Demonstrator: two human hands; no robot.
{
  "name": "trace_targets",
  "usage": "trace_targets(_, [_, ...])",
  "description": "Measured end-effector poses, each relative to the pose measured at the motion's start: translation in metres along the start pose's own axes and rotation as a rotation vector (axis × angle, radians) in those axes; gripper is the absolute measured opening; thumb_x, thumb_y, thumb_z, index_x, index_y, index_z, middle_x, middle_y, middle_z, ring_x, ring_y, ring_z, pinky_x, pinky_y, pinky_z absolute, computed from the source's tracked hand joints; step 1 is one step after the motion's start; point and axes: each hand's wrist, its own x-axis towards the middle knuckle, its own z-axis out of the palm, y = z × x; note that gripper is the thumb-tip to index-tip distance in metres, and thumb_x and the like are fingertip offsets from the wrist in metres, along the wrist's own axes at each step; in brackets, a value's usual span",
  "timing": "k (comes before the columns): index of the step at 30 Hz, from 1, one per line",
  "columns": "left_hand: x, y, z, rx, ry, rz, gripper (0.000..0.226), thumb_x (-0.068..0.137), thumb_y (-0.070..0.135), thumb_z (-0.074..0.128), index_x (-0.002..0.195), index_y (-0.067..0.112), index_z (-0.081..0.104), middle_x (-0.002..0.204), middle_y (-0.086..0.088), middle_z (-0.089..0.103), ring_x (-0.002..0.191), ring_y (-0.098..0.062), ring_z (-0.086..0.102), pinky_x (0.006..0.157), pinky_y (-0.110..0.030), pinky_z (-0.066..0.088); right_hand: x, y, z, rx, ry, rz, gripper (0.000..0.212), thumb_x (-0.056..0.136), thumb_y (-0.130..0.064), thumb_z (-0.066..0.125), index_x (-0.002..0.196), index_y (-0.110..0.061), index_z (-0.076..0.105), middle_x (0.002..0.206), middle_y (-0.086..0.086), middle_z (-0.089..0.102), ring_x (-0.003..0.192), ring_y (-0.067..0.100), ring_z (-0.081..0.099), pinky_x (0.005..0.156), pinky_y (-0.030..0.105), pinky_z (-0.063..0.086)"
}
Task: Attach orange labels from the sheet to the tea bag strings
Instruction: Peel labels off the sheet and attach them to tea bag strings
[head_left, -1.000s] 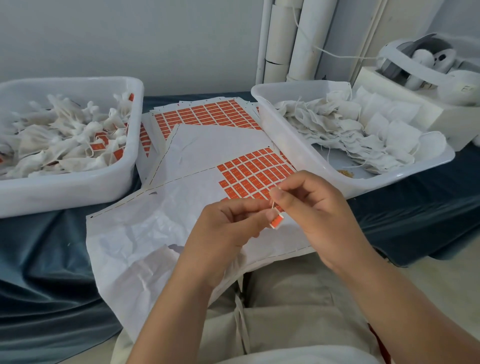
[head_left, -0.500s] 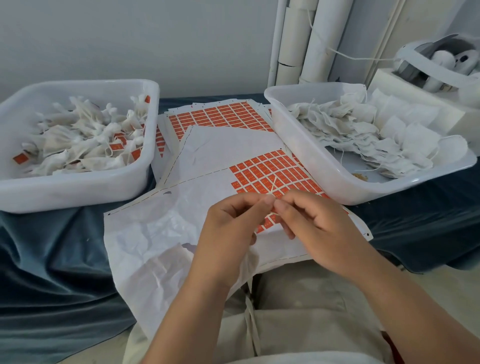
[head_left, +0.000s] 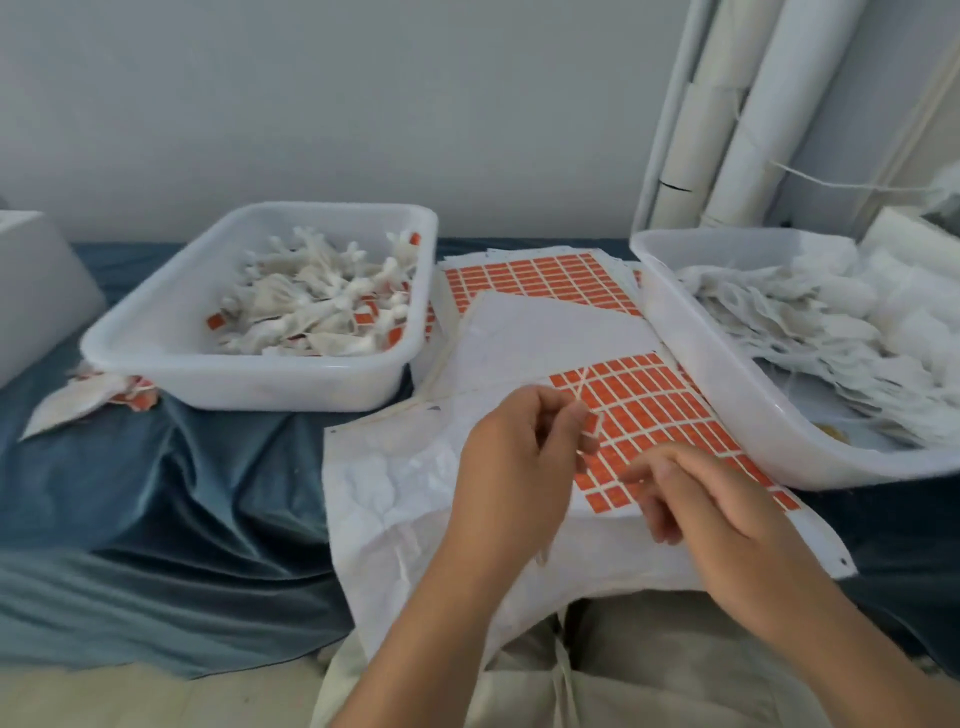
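Our left hand (head_left: 519, 462) pinched a thin white string (head_left: 582, 385) between thumb and forefinger, above the near label sheet (head_left: 670, 410). Whether a label already sat on that string we could not tell, and its tea bag was hidden from us. Our right hand (head_left: 722, 525), just beside it, hovered over the sheet's lower rows with fingers loose and apart, holding nothing that we could see. Sweeping from the left, a few labelled bags (head_left: 78, 410) lay on the blue cloth (head_left: 182, 493). The left tray (head_left: 249, 389) held a heap of bags with orange labels showing among them, which we took for the finished lot. Between the trays a second sheet (head_left: 540, 280) lay nearly full behind the near one, whose upper part was bare backing. The right tray (head_left: 750, 410) was piled with plain tea bags (head_left: 810, 322), no orange on them. We judged the job well under way but far from over, with many bags and many labels left to do.
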Motion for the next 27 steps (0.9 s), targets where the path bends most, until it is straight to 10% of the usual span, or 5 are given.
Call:
trace_targets(8, [0.146, 0.044, -0.119, 0.193, 0.235, 0.069, 0.023, 0.095, 0.018, 0.065, 0.075, 0.022, 0.076, 0.065, 0.009, 0.072, 0.042, 0.002, 0.049, 0.05, -0.02, 0.041, 0.0, -0.01, -0.002, -0.067, -0.079, -0.015, 0.035, 0.101, -0.055, 0.039, 0.092, -0.041, 0.07, 0.071, 0.0, 0.066, 0.068, 0.016, 0.066, 0.069, 0.032, 0.055])
trace_targets(13, [0.224, 0.069, -0.169, -0.035, 0.428, 0.143, 0.016, 0.101, 0.011, 0.06, 0.09, 0.016, 0.069, 0.091, -0.003, 0.077, 0.076, -0.015, 0.072, 0.08, -0.032, 0.065, 0.001, -0.01, -0.001, -0.133, -0.131, -0.011, 0.034, 0.092, -0.063, 0.038, 0.093, -0.046, 0.067, 0.069, -0.005, 0.066, 0.068, 0.015, 0.065, 0.062, 0.022, 0.05])
trace_targets(22, [0.241, -0.005, -0.199, 0.558, 0.09, -0.219, 0.022, 0.101, 0.019, 0.062, 0.104, 0.004, 0.078, 0.098, -0.009, 0.08, 0.081, -0.019, 0.075, 0.084, -0.035, 0.062, 0.002, 0.004, -0.004, -0.201, -0.187, -0.027, 0.063, 0.084, -0.096, 0.025, 0.102, -0.051, 0.065, 0.075, -0.012, 0.067, 0.073, 0.015, 0.066, 0.062, 0.019, 0.048])
trace_targets(27, [0.229, -0.003, -0.194, 0.516, 0.242, -0.116, 0.023, 0.096, 0.023, 0.06, 0.085, 0.016, 0.079, 0.093, -0.004, 0.081, 0.074, -0.027, 0.07, 0.072, -0.032, 0.05, 0.004, -0.004, -0.012, -0.211, -0.145, -0.067, 0.062, 0.088, -0.092, 0.033, 0.095, -0.041, 0.069, 0.072, -0.009, 0.065, 0.07, 0.017, 0.064, 0.061, 0.023, 0.046])
